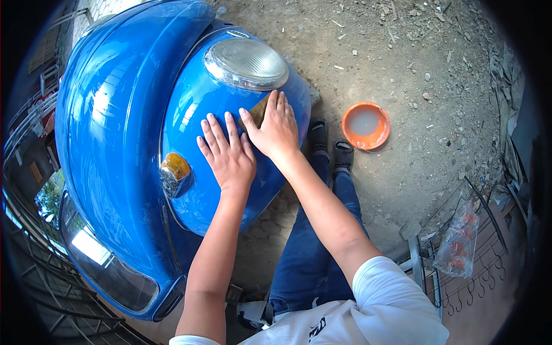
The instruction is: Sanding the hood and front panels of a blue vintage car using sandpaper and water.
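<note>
A blue car's rounded front fender (195,103) lies under both of my hands. My left hand (231,164) rests flat on the paint with its fingers spread, and nothing shows in it. To its right, my right hand (278,132) presses a brown sheet of what looks like sandpaper (260,109) against the fender. The sheet shows between thumb and fingers; the rest of it is under the hand. Just beyond my right fingertips sits the round glass headlight (247,62). An amber turn signal lamp (175,167), partly wrapped in clear film, is left of my left hand.
An orange bowl (378,137) of cloudy liquid stands on the dirt ground right of my feet. The car's blue hood (123,115) rises on the left. A metal rack with hooks and a clear plastic bag (458,244) are at the lower right.
</note>
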`<state>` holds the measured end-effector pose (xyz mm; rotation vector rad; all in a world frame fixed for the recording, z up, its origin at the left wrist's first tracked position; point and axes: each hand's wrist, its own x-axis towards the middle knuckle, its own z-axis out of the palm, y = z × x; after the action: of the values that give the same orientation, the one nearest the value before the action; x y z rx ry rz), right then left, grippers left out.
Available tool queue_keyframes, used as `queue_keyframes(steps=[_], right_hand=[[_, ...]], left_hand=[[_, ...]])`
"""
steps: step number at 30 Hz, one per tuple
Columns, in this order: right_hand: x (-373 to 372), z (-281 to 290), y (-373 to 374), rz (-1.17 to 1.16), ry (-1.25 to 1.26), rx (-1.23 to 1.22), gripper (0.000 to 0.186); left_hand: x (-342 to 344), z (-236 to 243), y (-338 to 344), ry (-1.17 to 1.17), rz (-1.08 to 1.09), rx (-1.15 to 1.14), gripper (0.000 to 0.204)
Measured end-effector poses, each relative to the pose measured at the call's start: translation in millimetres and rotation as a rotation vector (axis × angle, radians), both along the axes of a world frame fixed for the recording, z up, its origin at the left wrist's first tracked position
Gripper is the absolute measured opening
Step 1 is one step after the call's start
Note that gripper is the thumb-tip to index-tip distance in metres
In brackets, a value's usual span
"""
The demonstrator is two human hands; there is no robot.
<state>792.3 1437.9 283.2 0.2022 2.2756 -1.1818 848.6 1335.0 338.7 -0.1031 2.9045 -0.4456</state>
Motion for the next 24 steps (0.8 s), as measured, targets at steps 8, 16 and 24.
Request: queue_keyframes(steps=[8, 16, 24], right_hand=[[36, -16, -9, -0.102, 0.126, -0.142, 0.094], [18, -40, -18, -0.31, 0.111, -0.107, 0.096], [-27, -67, -15, -0.425, -0.088, -0.124, 0.111]], left_hand=[[1, 1, -3, 0.002, 0.009, 0.017, 0.059], [1, 0, -2, 0.017, 0.001, 0.035, 0.059], [-2, 1, 2, 0.024, -0.015, 0.023, 0.059]])
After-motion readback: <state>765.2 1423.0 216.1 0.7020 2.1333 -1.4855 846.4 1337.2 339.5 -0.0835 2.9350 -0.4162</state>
